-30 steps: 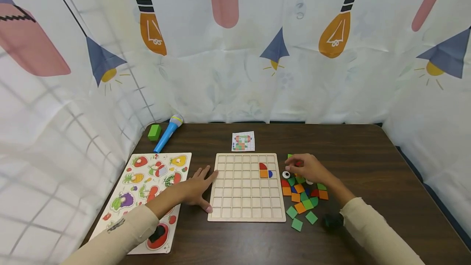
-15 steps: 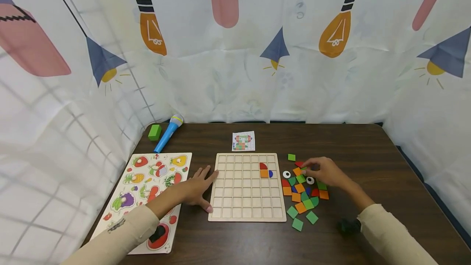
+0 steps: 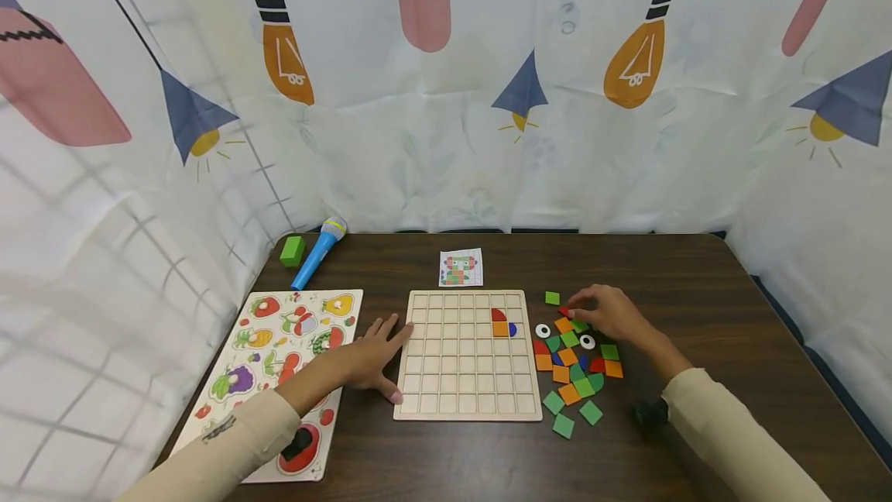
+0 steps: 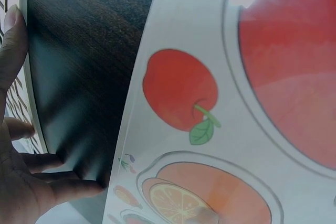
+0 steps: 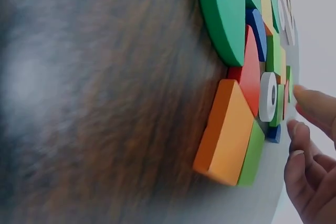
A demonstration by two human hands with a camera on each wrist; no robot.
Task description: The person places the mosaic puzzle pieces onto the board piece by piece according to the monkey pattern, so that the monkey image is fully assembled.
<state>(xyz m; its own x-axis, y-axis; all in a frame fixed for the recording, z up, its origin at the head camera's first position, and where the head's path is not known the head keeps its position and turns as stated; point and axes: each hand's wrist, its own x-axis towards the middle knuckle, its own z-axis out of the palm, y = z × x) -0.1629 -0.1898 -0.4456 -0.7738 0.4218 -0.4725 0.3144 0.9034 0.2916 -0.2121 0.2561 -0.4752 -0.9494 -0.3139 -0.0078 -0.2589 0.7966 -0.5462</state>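
Observation:
My left hand [image 3: 372, 356] is spread at the left edge of a wooden grid board [image 3: 465, 378], its thumb and fingertips touching that edge. On the board lie a red quarter-round tile [image 3: 498, 315], an orange square tile [image 3: 499, 329] and a blue half-round tile [image 3: 512, 329]. My right hand [image 3: 612, 313] hovers over the far end of the loose tiles, fingertips at a red tile [image 3: 564, 311]. In the right wrist view, a gap shows between the thumb [image 5: 310, 100] and the curled fingers; whether they touch the red tile is unclear.
Loose orange [image 3: 560, 374] and green tiles [image 3: 563, 425] lie right of the board, with two white ring-shaped eye pieces [image 3: 542, 330]. A pattern card [image 3: 461, 267] lies behind the board. A fruit puzzle board [image 3: 279, 386], toy microphone [image 3: 319, 254] and green block [image 3: 293, 251] are at left.
My right hand drew back to the right from the tiles' far-left side, dipped over them, then shifted slightly farther and left to the red tile. My left hand stayed put.

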